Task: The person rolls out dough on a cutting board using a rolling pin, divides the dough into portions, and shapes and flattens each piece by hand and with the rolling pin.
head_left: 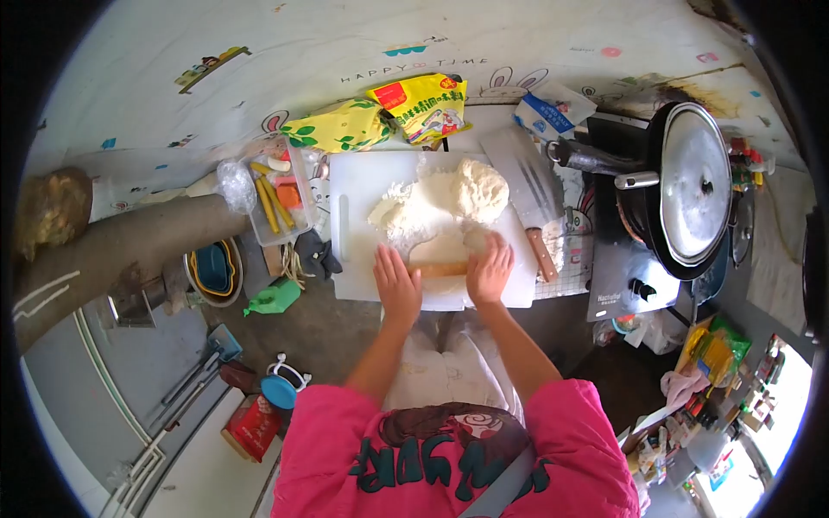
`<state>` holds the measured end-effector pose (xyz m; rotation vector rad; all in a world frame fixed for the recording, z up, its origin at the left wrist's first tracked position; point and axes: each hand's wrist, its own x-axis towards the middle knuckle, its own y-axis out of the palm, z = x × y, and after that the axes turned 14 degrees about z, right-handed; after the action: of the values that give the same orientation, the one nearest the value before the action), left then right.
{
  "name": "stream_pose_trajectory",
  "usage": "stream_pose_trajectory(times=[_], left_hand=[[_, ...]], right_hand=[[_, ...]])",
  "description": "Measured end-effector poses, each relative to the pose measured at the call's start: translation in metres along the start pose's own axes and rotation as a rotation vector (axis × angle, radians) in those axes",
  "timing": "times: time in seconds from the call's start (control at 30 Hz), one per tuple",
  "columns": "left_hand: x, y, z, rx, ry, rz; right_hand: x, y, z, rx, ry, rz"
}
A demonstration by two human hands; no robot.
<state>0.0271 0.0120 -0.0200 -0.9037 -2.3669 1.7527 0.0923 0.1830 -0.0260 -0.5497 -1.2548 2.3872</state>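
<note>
A wooden rolling pin [442, 269] lies across the near part of a white board [352, 268]. My left hand [398, 281] rests flat on its left end, fingers extended, and my right hand [490, 266] lies over its right end in the same way. Just beyond the pin is a flat pale sheet of dough [440, 249], with loose flour [401, 214] behind it. A big lump of dough [481, 191] sits at the back right of the board. To its right lies a cleaver [528, 186] with a wooden handle.
Yellow bags [425, 105] stand behind the board. A clear box [283, 194] with yellow sticks is at the left. On the right, a lidded wok [693, 186] sits on a stove [629, 268], its handle pointing left. A blue-white packet [555, 110] lies behind the cleaver.
</note>
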Motion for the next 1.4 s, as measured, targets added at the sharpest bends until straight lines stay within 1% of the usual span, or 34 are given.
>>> stream_pose_trajectory(times=[0.1,0.2,0.3,0.4,0.5,0.57,0.63,0.73,0.83,0.87,0.93,0.97,1.07,1.1,1.2,1.23,1.33,1.37,1.4], left_hand=[[-0.044,0.003,0.009,0.04,0.05,0.093],[-0.055,0.003,0.014,0.054,0.057,0.116],[-0.031,-0.007,0.002,0.019,0.027,0.07],[0.013,-0.012,-0.007,0.008,-0.014,-0.016],[0.045,-0.015,-0.011,0.008,-0.065,-0.069],[0.046,-0.016,-0.014,0.014,-0.111,-0.046],[0.027,-0.008,-0.009,0.029,-0.105,-0.024],[-0.008,-0.002,0.002,0.029,-0.052,0.009],[-0.029,-0.01,0.006,0.065,-0.018,0.09],[-0.029,-0.014,0.004,0.082,-0.01,0.121],[-0.021,-0.032,-0.004,0.1,0.134,0.15],[-0.014,-0.037,-0.009,0.107,0.209,0.164],[0.021,-0.033,-0.024,0.017,0.35,0.21],[0.028,-0.029,-0.034,-0.013,0.335,0.073],[0.049,-0.028,-0.049,0.055,0.12,0.272],[0.051,-0.024,-0.05,0.099,0.129,0.187],[0.066,-0.023,-0.036,0.112,0.288,0.371],[0.065,-0.023,-0.032,0.182,0.314,0.344],[0.064,-0.024,-0.031,0.12,0.438,0.323]], right_hand=[[-0.04,-0.008,0.001,-0.292,0.012,0.299],[-0.051,-0.026,0.007,-0.345,0.02,0.5],[-0.026,-0.027,0.013,-0.401,0.082,0.488],[0.014,-0.012,0.012,-0.413,0.182,0.357],[0.042,-0.012,0.019,-0.449,0.299,0.357],[0.035,-0.013,0.02,-0.438,0.266,0.347],[0.018,-0.014,0.018,-0.475,0.202,0.331],[-0.019,-0.024,0.019,-0.463,0.096,0.49],[-0.048,-0.024,0.018,-0.47,0.047,0.552],[-0.054,-0.02,0.013,-0.499,0.014,0.528],[-0.066,-0.009,0.005,-0.555,-0.047,0.485],[-0.071,-0.007,-0.002,-0.556,-0.177,0.321],[-0.072,-0.007,-0.006,-0.273,-0.147,0.452],[-0.074,-0.008,-0.005,-0.275,-0.253,0.234],[-0.085,-0.019,-0.004,-0.262,-0.253,0.243],[-0.089,-0.023,-0.004,-0.248,-0.254,0.252],[-0.102,-0.031,-0.004,-0.224,-0.304,0.25],[-0.105,-0.034,-0.003,-0.208,-0.315,0.273],[-0.107,-0.034,-0.004,-0.198,-0.338,0.283]])
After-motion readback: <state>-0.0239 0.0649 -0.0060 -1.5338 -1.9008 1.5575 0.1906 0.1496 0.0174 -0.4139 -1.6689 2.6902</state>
